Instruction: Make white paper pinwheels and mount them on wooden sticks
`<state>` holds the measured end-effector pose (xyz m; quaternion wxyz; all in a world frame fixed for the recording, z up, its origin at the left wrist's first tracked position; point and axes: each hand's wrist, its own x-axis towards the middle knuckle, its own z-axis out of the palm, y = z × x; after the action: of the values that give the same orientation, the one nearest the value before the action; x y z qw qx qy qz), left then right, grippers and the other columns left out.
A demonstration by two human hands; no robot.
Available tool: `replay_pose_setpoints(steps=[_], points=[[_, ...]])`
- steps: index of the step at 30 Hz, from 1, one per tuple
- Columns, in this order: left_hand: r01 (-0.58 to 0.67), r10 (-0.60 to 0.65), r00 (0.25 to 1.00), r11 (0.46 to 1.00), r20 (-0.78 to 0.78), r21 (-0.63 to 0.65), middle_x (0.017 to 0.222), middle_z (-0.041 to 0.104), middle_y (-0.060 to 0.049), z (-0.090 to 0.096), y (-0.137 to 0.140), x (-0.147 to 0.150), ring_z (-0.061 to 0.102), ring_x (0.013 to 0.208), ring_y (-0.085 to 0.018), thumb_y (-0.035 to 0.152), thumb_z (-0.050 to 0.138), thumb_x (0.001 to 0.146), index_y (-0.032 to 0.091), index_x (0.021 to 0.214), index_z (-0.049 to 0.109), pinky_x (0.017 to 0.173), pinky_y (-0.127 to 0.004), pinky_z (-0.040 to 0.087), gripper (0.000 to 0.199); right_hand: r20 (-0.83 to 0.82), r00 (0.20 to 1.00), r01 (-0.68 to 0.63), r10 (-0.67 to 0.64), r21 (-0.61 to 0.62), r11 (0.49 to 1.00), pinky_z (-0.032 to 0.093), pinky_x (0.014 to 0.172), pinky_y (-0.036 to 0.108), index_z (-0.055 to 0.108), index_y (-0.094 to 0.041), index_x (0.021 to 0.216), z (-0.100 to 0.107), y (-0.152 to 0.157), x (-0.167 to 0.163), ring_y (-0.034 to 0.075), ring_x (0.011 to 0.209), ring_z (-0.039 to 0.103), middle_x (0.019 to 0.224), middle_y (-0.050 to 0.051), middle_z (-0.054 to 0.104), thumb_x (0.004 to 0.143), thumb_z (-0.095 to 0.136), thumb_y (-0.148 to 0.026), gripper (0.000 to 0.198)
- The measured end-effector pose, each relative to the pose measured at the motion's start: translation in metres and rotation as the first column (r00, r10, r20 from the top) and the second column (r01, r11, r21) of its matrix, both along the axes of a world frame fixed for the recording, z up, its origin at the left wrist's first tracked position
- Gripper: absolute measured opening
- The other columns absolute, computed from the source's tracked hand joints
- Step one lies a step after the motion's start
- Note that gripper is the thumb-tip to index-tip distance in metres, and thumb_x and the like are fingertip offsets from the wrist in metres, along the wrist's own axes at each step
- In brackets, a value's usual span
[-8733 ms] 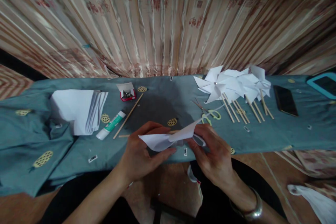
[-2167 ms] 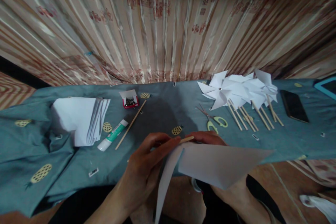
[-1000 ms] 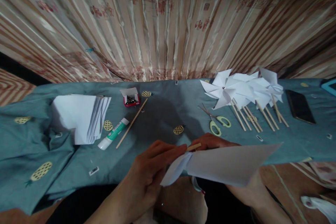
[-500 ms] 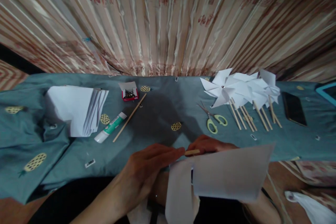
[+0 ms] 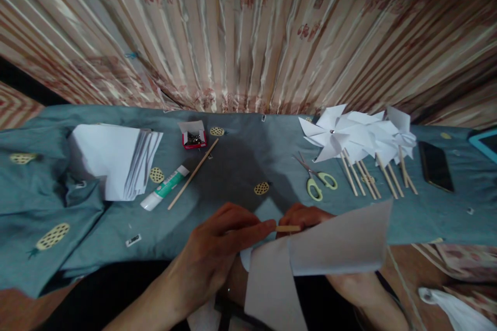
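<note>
In front of my body is a white paper pinwheel (image 5: 337,248), its folded blades hanging down and out to the right. A short length of wooden stick (image 5: 288,228) shows above it, between the fingers of both hands. My left hand (image 5: 229,240) is closed, its fingertips pressed on the stick's left end. My right hand (image 5: 306,215) is curled at the other end, behind the pinwheel's upper edge. Paper blades cover much of that hand, so its exact grip on pinwheel and stick is partly hidden.
On the green cloth (image 5: 233,181) lie cut papers (image 5: 108,158), a glue stick (image 5: 165,189), a loose wooden stick (image 5: 192,176) and a red box of pins (image 5: 194,138). Scissors (image 5: 316,180), several finished pinwheels (image 5: 357,132) and a phone (image 5: 435,166) lie at right. A curtain (image 5: 248,36) hangs behind.
The pinwheel has turned and tilted, with its lower blade now swung to the right. Slightly more of the stick shows between my hands. Both hands keep nearly the same place.
</note>
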<state>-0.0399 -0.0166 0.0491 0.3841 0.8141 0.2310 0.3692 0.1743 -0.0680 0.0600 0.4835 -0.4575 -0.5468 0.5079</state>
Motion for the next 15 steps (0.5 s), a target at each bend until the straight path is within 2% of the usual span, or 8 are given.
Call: replay_pose_setpoints(steps=[4, 6, 11, 15], points=[[-0.034, 0.034, 0.999, 0.999, 0.008, 0.022, 0.097, 0.068, -0.006, -0.0019, -0.0015, 0.0026, 0.063, 0.088, -0.018, 0.018, 0.055, 0.092, 0.030, 0.129, 0.059, 0.069, -0.027, 0.056, 0.039, 0.074, 0.997, 0.021, -0.027, 0.084, 0.996, 0.055, 0.058, 0.030, 0.066, -0.024, 0.088, 0.0021, 0.0014, -0.0019, 0.020, 0.070, 0.065, 0.078, 0.004, 0.067, 0.090, 0.058, -0.045, 0.022], [-0.056, 0.055, 0.998, 0.998, 0.036, 0.028, 0.096, 0.067, -0.006, -0.0014, -0.0018, 0.0034, 0.062, 0.088, -0.017, 0.019, 0.053, 0.094, 0.029, 0.129, 0.059, 0.070, -0.025, 0.055, 0.037, 0.094, 0.995, 0.025, -0.033, 0.085, 0.996, 0.055, 0.059, 0.031, 0.065, -0.024, 0.089, 0.0008, 0.0011, -0.0020, 0.020, 0.072, 0.065, 0.079, 0.004, 0.067, 0.088, 0.060, -0.046, 0.023], [-0.066, 0.065, 0.998, 0.994, 0.014, 0.089, 0.099, 0.066, -0.005, 0.0019, -0.0009, 0.0011, 0.061, 0.093, -0.015, 0.017, 0.051, 0.095, 0.027, 0.126, 0.059, 0.074, -0.024, 0.055, 0.034, 0.017, 1.000, 0.020, -0.021, 0.064, 0.998, 0.057, 0.067, 0.035, 0.068, -0.028, 0.094, -0.0051, -0.0011, -0.0011, 0.022, 0.080, 0.067, 0.085, 0.003, 0.070, 0.086, 0.063, -0.045, 0.020], [-0.091, 0.092, 0.996, 0.989, 0.002, 0.117, 0.099, 0.066, -0.005, -0.0005, -0.0018, -0.0010, 0.060, 0.092, -0.015, 0.018, 0.051, 0.095, 0.025, 0.124, 0.060, 0.073, -0.025, 0.054, 0.031, 0.048, 0.999, 0.006, -0.010, 0.074, 0.997, 0.057, 0.070, 0.036, 0.070, -0.030, 0.097, -0.0046, -0.0042, 0.0006, 0.022, 0.083, 0.068, 0.088, 0.002, 0.072, 0.087, 0.062, -0.044, 0.019]])
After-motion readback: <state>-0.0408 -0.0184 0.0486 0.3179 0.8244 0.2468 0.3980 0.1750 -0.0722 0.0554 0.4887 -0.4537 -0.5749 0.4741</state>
